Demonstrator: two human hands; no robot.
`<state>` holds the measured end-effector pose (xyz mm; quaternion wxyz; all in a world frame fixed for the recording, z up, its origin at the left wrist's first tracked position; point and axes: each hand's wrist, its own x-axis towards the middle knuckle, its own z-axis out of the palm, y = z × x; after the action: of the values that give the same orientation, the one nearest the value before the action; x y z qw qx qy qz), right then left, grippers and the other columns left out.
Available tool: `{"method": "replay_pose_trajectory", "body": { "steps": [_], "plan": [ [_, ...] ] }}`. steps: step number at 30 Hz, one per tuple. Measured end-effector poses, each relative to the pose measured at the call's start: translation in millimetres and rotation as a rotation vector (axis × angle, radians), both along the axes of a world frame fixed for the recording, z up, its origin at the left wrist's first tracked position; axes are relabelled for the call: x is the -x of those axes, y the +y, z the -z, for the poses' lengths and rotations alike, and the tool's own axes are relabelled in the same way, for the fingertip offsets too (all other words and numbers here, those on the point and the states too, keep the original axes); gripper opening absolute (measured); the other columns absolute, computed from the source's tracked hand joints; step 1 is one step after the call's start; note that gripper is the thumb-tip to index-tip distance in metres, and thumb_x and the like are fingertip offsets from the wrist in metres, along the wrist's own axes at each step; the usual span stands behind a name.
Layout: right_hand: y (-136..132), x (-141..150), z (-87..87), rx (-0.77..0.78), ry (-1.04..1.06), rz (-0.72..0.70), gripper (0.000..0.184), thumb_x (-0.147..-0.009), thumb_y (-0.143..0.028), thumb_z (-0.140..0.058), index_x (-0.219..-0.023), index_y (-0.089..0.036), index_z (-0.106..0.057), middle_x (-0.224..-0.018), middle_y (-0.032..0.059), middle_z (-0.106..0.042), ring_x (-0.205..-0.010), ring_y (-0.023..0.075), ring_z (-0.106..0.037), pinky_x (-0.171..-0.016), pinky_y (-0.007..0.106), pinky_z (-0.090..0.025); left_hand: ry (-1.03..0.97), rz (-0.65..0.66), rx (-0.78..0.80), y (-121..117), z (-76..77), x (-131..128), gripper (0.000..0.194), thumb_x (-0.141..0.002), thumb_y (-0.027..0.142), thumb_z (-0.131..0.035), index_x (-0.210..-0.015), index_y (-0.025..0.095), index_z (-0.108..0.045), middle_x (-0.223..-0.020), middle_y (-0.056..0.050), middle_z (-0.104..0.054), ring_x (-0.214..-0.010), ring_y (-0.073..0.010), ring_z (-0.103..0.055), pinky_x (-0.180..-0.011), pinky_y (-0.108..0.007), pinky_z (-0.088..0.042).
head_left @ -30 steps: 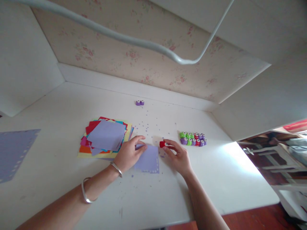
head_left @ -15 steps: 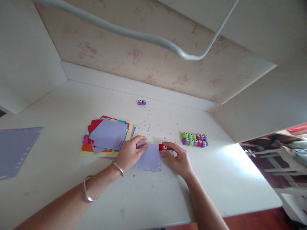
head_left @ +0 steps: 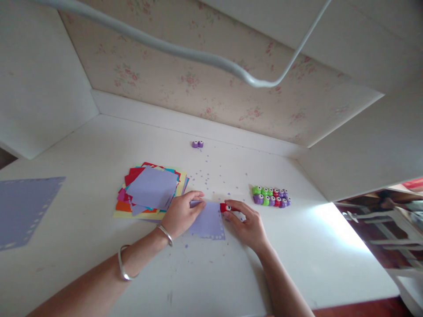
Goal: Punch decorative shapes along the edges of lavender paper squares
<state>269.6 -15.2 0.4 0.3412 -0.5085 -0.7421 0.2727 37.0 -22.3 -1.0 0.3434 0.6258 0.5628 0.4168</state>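
Observation:
A small lavender sheet of paper (head_left: 208, 222) lies on the white desk, with tiny punched holes along its right and bottom edges. My left hand (head_left: 183, 213) grips its upper left part between thumb and fingers. At the upper right edge of the sheet sits a small red craft punch (head_left: 224, 207) with a white eye-like button. The thumb and fingers of my right hand (head_left: 249, 224) are closed around this punch. Whether the paper is inside its slot is too small to tell.
Left of the sheet is a stack of coloured papers (head_left: 153, 187). A larger lavender sheet (head_left: 28, 211) with punched edges lies far left. Several green, red and purple punches (head_left: 271, 197) stand in rows at right; two purple punches (head_left: 197, 144) stand at the back. Paper bits are scattered between.
My right hand has brought the red punch from just off the sheet's upper right corner onto its right edge, slightly nearer me. My left hand keeps its grip; the view has shifted slightly.

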Motion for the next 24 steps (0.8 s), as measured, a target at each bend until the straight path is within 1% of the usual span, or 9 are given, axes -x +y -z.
{"method": "replay_pose_trajectory", "body": {
  "steps": [6,9,14,17,21,24],
  "plan": [
    [-1.4,1.1,0.4,0.005,-0.010,-0.018,0.023,-0.086,-0.033,-0.064,-0.107,-0.026,-0.070,-0.111,0.0069,-0.071,-0.090,0.0202,-0.070,-0.078,0.034,-0.060,-0.012,0.024,-0.003,-0.8,0.6,0.0,0.022,-0.084,0.027,-0.061,-0.104,0.020,-0.066,-0.098,-0.003,-0.075,-0.093,-0.0179,-0.071,-0.083,-0.028,-0.058],
    [-1.3,1.8,-0.4,0.000,-0.006,-0.025,0.023,-0.086,-0.032,-0.064,-0.107,-0.026,-0.070,-0.111,0.0067,-0.071,-0.089,0.0198,-0.070,-0.078,0.034,-0.060,0.005,0.025,-0.009,-1.2,1.1,-0.6,0.022,-0.085,0.027,-0.061,-0.105,0.020,-0.066,-0.097,-0.003,-0.075,-0.093,-0.0178,-0.072,-0.085,-0.029,-0.057],
    [0.2,1.8,-0.6,-0.040,-0.019,-0.044,0.022,-0.086,-0.032,-0.064,-0.107,-0.027,-0.071,-0.109,0.0068,-0.071,-0.092,0.0208,-0.069,-0.086,0.037,-0.057,0.047,0.016,-0.033,-0.4,0.7,-1.7,0.021,-0.085,0.027,-0.061,-0.104,0.020,-0.066,-0.096,-0.003,-0.076,-0.090,-0.0188,-0.072,-0.086,-0.031,-0.056],
    [1.3,2.3,1.2,-0.047,-0.015,-0.054,0.022,-0.086,-0.033,-0.065,-0.107,-0.027,-0.071,-0.108,0.0064,-0.071,-0.090,0.0201,-0.069,-0.084,0.036,-0.058,0.052,0.018,-0.038,-0.2,0.5,-2.1,0.020,-0.085,0.026,-0.061,-0.103,0.021,-0.066,-0.095,-0.002,-0.076,-0.088,-0.0187,-0.072,-0.085,-0.030,-0.056],
    [2.8,4.7,4.0,-0.046,-0.027,-0.090,0.023,-0.085,-0.031,-0.066,-0.108,-0.028,-0.070,-0.107,0.0045,-0.071,-0.086,0.0184,-0.069,-0.082,0.035,-0.058,0.076,0.042,-0.084,-1.2,5.2,-4.8,0.019,-0.085,0.022,-0.063,-0.104,0.021,-0.063,-0.094,-0.001,-0.075,-0.091,-0.0184,-0.071,-0.086,-0.031,-0.055],
    [3.2,5.8,4.2,-0.048,-0.059,-0.118,0.025,-0.085,-0.033,-0.067,-0.109,-0.029,-0.071,-0.106,0.0039,-0.072,-0.092,0.0199,-0.069,-0.085,0.036,-0.057,0.136,0.060,-0.174,-2.9,9.2,-8.7,0.020,-0.085,0.018,-0.064,-0.104,0.020,-0.061,-0.096,-0.003,-0.072,-0.092,-0.0182,-0.069,-0.087,-0.032,-0.054]
  ]
}}
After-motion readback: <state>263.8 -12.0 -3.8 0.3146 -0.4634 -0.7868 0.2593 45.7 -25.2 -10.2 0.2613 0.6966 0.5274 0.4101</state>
